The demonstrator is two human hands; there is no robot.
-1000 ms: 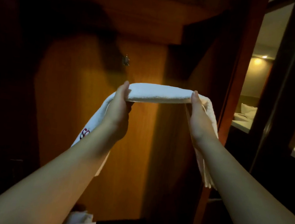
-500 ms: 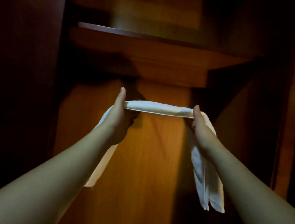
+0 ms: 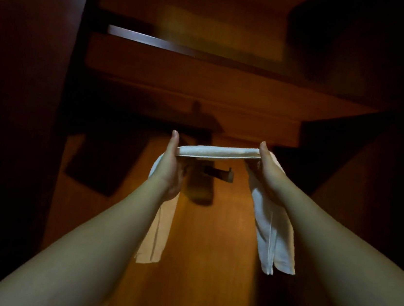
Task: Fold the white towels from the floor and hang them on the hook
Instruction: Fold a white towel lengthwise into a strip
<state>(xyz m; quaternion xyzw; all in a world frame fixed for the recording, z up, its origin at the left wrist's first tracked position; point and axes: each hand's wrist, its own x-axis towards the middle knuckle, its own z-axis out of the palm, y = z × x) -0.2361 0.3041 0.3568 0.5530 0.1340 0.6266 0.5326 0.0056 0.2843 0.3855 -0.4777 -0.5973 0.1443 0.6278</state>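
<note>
Your left hand [image 3: 171, 168] & right hand [image 3: 268, 172] grip the towel [image 3: 217, 152], stretched just above the hook [image 3: 220, 174] on a wood wall [image 3: 208, 255], dim closet, shelf [image 3: 183, 48] overhead.

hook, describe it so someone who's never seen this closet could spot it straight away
Start at the lit orange wooden back panel below the shelf. The hook is a small dark peg jutting out just under the white towel stretched between both hands, the only hardware there.

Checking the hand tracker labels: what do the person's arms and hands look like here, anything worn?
Both forearms are bare to the frame edge, no sleeves showing. The left hand and right hand show no gloves, rings, watch or bands. Dim warm light hides finer detail.
</note>
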